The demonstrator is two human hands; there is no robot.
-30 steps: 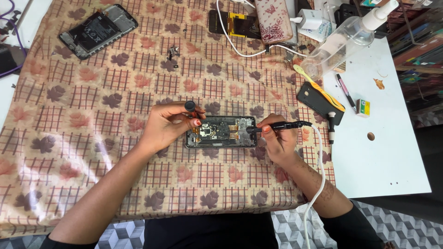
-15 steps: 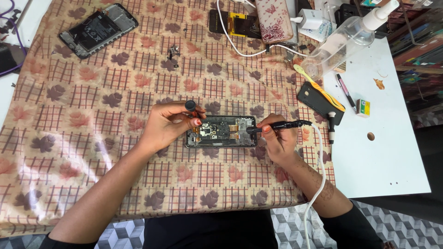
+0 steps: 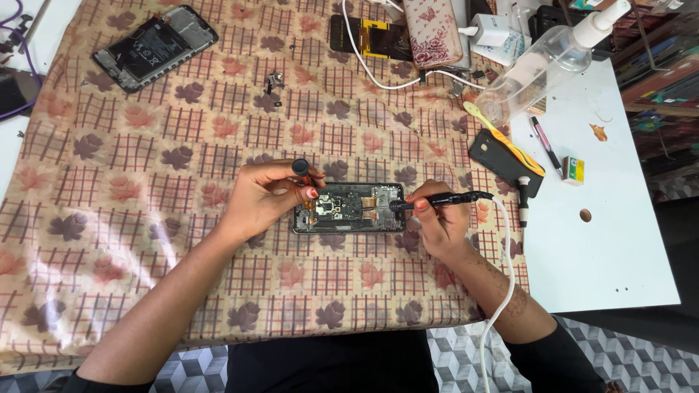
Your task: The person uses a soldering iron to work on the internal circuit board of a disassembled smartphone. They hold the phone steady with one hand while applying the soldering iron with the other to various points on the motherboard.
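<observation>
Open phone (image 3: 349,208) lay flat mid-desk (image 3: 145,240) on the leaf-check cloth, back off, board exposed. Left hand (image 3: 263,200) braced the phone's left end, grip clamped on a small black knob-topped tool (image 3: 300,168) just above that corner. Right hand (image 3: 435,218) sat at the phone's right end, grip clamped on a black corded pen tool (image 3: 437,200), tip touching the board. White cord (image 3: 502,276) ran down from the phone's right side. Second opened phone (image 3: 155,48) lay far up-left of it; spray bottle (image 3: 546,62) up-right.
</observation>
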